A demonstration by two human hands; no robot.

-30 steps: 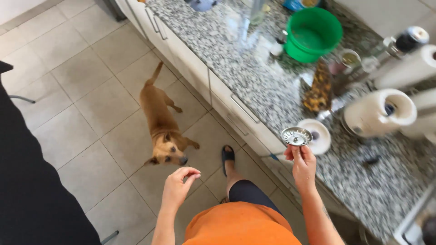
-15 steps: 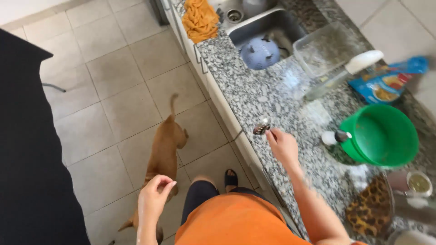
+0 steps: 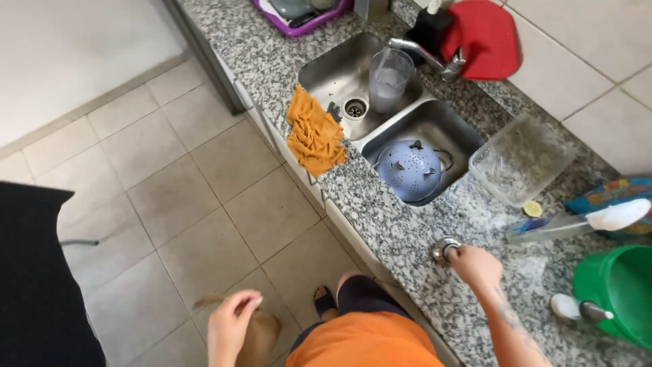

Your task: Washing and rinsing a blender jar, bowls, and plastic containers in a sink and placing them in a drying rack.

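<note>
I see my left hand loose, fingers curled, holding nothing, off the counter | right hand pinching the small metal sink strainer over the granite counter's front edge | strainer not yet seated; open drain waits in the far basin | blue colander in nearer basin.

Bare granite counter at centre frame, between orange cloth and right hand: open passage. Near sink basin blocked by blue colander; far basin by clear jug. Right of frame crowded: clear container, green bucket. Floor at left open.
</note>
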